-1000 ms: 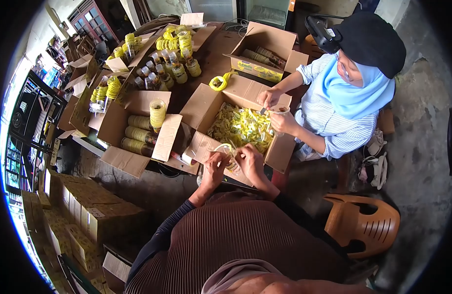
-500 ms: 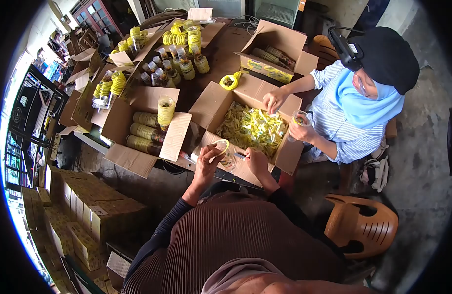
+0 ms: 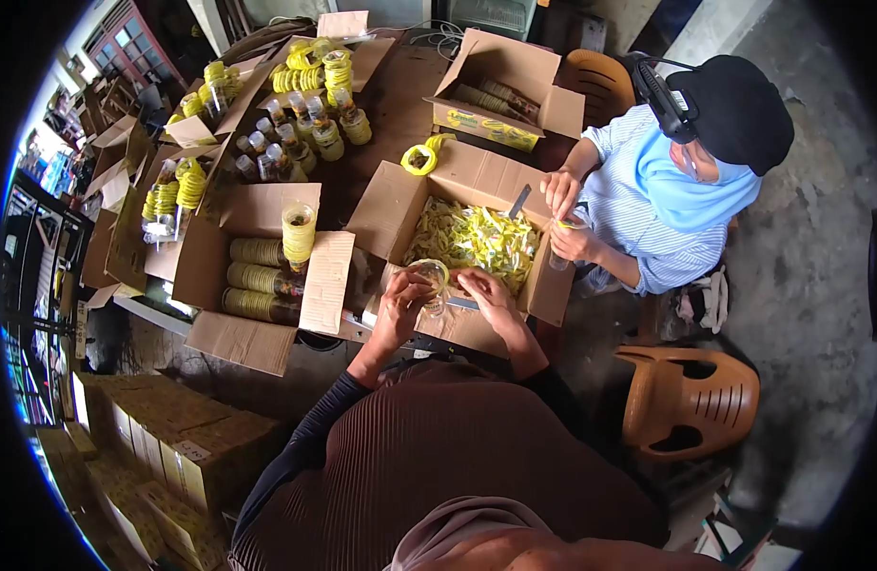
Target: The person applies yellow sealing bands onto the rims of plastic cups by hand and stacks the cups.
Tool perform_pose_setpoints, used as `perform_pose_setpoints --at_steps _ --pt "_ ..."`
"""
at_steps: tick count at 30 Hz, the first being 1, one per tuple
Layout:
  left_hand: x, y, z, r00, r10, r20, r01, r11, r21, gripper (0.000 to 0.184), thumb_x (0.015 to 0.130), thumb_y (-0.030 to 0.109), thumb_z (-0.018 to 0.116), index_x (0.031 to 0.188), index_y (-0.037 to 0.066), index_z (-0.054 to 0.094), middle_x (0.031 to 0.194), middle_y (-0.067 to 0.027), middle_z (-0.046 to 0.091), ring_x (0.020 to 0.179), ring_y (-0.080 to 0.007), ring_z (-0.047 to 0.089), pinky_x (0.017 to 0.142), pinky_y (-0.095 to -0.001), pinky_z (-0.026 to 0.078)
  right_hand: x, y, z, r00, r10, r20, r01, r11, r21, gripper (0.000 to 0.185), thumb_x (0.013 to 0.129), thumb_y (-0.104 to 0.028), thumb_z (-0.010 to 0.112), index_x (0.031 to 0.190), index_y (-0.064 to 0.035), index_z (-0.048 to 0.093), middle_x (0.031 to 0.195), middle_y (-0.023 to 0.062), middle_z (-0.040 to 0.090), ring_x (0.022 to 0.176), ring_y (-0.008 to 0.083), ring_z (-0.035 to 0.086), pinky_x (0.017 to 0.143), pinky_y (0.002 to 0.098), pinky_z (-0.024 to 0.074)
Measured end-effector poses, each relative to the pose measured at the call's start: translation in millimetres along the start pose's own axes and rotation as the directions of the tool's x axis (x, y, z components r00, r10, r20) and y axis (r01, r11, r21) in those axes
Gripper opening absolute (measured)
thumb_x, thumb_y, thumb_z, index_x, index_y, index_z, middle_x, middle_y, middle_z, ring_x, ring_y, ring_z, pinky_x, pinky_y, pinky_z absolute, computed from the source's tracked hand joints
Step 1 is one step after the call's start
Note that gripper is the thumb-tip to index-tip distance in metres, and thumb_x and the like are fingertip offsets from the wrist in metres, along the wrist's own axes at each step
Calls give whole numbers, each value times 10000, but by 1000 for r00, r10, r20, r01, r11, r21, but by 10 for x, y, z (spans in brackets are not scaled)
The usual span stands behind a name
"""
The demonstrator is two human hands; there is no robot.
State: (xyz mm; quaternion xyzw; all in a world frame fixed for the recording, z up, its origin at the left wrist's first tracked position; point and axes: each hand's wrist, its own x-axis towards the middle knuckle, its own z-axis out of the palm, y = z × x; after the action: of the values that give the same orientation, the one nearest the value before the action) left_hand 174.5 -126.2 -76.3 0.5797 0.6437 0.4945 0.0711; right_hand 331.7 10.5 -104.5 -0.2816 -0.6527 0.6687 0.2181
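My left hand (image 3: pixel 406 303) is closed around a clear plastic cup (image 3: pixel 435 303) with a yellow rim, held over the near flap of an open carton. My right hand (image 3: pixel 488 297) has its fingertips at the cup's right side. A flat grey blade (image 3: pixel 463 304) sticks out from under that hand towards the cup; the grip on it is partly hidden. The carton (image 3: pixel 380 205) just beyond holds a heap of yellow and clear plastic scraps (image 3: pixel 477 240).
A co-worker (image 3: pixel 638 209) at the right holds a blade (image 3: pixel 520 202) and a yellow-rimmed cup (image 3: pixel 559 259). At left stands a carton (image 3: pixel 239 344) of stacked cups. Filled cups (image 3: pixel 296 138) stand farther back. A yellow ring roll (image 3: pixel 419 160) lies on the carton flap. An orange chair (image 3: pixel 691 400) stands at right.
My right hand has moved up to the cup, its fingers now at the rim. The co-worker has brought both hands together, with a blade now showing. The whole view has shifted slightly.
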Motion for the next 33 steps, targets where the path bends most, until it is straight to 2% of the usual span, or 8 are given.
perform_pose_setpoints --at_steps 2,12,18,22,23,26,29,33 --pt "48 -26 -26 1000 18 18 -18 1000 -18 132 765 29 700 889 16 655 942 -111 633 1135 -351 558 925 -417 465 -55 -240 57 1000 23 -9 -24 995 -98 198 934 -165 625 1056 -13 662 866 -21 623 823 61 548 733 228 452" --pt "138 -221 116 986 111 123 -97 989 -114 188 791 36 685 963 31 609 973 -146 604 969 -356 564 827 -425 474 -60 -151 100 996 44 -75 -40 998 48 146 930 -147 637 963 -5 626 847 -27 598 767 39 531 688 210 450" --pt "182 -293 145 985 87 152 -79 995 -61 139 792 43 677 927 34 643 912 -141 612 829 -335 586 725 -402 491 -65 -188 228 990 17 -141 -50 972 -229 134 918 -117 626 942 13 606 813 26 616 750 64 554 681 248 478" --pt "205 -285 144 986 74 147 -79 997 26 89 817 72 647 902 45 644 857 -120 603 800 -334 586 698 -406 493 -55 -143 322 958 -153 -244 37 904 -425 161 851 -114 670 909 17 598 804 120 632 743 202 643 666 309 505" --pt "206 -290 149 986 72 148 -77 997 29 89 817 72 647 902 45 644 857 -120 603 800 -334 586 698 -406 493 -52 -146 335 935 -262 -240 89 827 -556 167 805 -109 680 870 14 587 819 161 627 750 307 639 671 367 503" --pt "204 -307 168 982 17 187 -39 993 114 86 820 81 641 899 48 646 844 -118 599 811 -325 589 685 -409 495 4 -9 365 909 -305 -282 36 734 -678 149 790 -115 677 826 0 589 811 163 623 744 344 617 670 410 489" --pt "216 -234 176 983 -3 186 -13 996 84 62 825 97 649 864 49 649 846 -122 597 807 -319 597 674 -412 497 114 273 171 842 -394 -369 -46 629 -776 140 792 -133 673 790 -17 595 774 163 610 739 346 605 666 422 476" --pt "227 -80 121 987 -78 143 83 996 -26 76 835 98 663 833 23 651 822 -128 593 770 -317 601 662 -406 488 162 409 -517 857 -271 -439 -98 750 -654 130 804 -139 667 790 -22 612 761 148 628 727 310 625 660 395 490"
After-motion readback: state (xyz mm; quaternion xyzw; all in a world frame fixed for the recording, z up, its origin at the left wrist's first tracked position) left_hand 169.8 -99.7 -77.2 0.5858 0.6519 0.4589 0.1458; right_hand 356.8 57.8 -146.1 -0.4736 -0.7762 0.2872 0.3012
